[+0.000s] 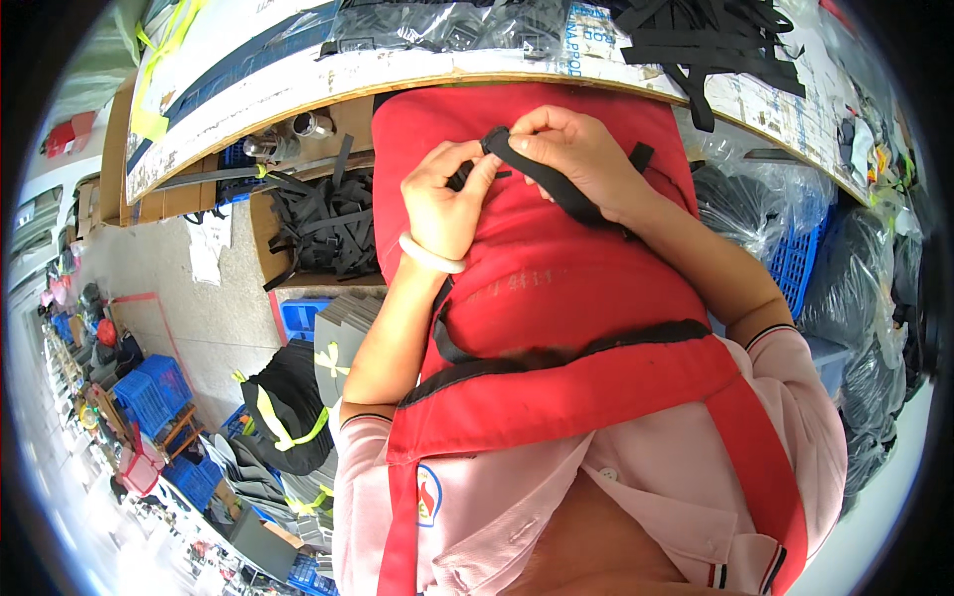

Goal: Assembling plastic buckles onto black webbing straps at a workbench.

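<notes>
Over the red apron [566,258] on my lap, my two hands meet at one end of a black webbing strap [556,181]. My left hand [442,199], with a white bangle at its wrist, pinches that end between thumb and fingertips. My right hand [581,149] grips the same strap from the other side, thumb on top. From there the strap runs down under my right hand toward its wrist. A small dark piece sits between the fingertips; whether it is a buckle or a fold of webbing I cannot tell.
A worktable [238,109] curves across the far side, with a heap of black straps [711,50] and plastic-bagged black parts [457,28]. A cardboard box of black webbing pieces [323,223] stands left of my lap. Blue crate [795,263] and plastic bags [850,288] lie right.
</notes>
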Demonstrator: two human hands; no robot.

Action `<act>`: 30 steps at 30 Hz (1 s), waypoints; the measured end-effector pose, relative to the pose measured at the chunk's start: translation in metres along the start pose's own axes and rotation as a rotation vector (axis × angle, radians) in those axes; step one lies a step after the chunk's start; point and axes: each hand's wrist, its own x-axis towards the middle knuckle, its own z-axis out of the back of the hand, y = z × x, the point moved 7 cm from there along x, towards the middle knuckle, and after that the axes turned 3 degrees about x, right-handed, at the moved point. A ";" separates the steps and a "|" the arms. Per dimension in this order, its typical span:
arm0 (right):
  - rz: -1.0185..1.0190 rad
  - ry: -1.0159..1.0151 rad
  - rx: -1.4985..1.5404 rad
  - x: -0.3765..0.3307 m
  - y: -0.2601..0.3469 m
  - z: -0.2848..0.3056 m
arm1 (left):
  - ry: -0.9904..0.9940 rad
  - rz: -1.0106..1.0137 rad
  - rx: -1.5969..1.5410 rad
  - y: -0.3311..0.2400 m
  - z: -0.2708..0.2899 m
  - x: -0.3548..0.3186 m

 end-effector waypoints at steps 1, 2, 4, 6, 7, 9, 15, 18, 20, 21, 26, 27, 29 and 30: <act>0.000 0.001 0.001 0.000 -0.001 -0.002 | -0.004 0.185 -0.093 0.012 0.001 -0.003; 0.033 -0.016 -0.024 0.001 0.001 -0.004 | -0.033 0.058 -0.068 0.011 0.003 -0.003; 0.065 -0.031 -0.050 0.003 0.001 -0.002 | -0.026 -0.151 0.023 -0.002 0.000 -0.004; 0.038 0.046 0.015 0.011 -0.004 0.000 | -0.014 -0.379 0.128 -0.014 -0.004 -0.010; 0.039 0.045 0.014 0.013 -0.005 0.004 | -0.015 -0.380 0.127 -0.016 -0.004 -0.010; -0.075 0.109 0.113 0.015 -0.014 0.005 | 0.038 0.372 -0.521 0.028 -0.012 -0.011; 0.374 0.058 -0.274 0.003 0.009 -0.004 | 0.180 0.744 -1.059 0.049 -0.037 -0.021; 0.758 -0.029 -0.557 -0.027 0.051 -0.022 | 0.128 0.592 -0.897 0.039 -0.023 -0.014; 0.840 -0.081 -0.628 -0.039 0.073 -0.030 | 0.065 0.523 -0.851 0.034 -0.020 -0.009; 0.839 -0.079 -0.629 -0.037 0.072 -0.027 | 0.002 0.453 -0.801 0.032 -0.015 -0.006; 0.056 0.093 -0.485 -0.009 0.016 -0.004 | -0.032 0.391 -0.643 0.027 -0.010 -0.010; 0.053 0.093 -0.484 -0.009 0.015 -0.004 | -0.009 0.385 -0.642 0.025 -0.011 -0.011; 0.012 0.102 -0.402 -0.005 0.011 -0.007 | 0.016 0.376 -0.638 0.024 -0.012 -0.011; 0.013 0.103 -0.401 -0.002 0.009 -0.008 | 0.009 0.366 -0.656 0.025 -0.013 -0.011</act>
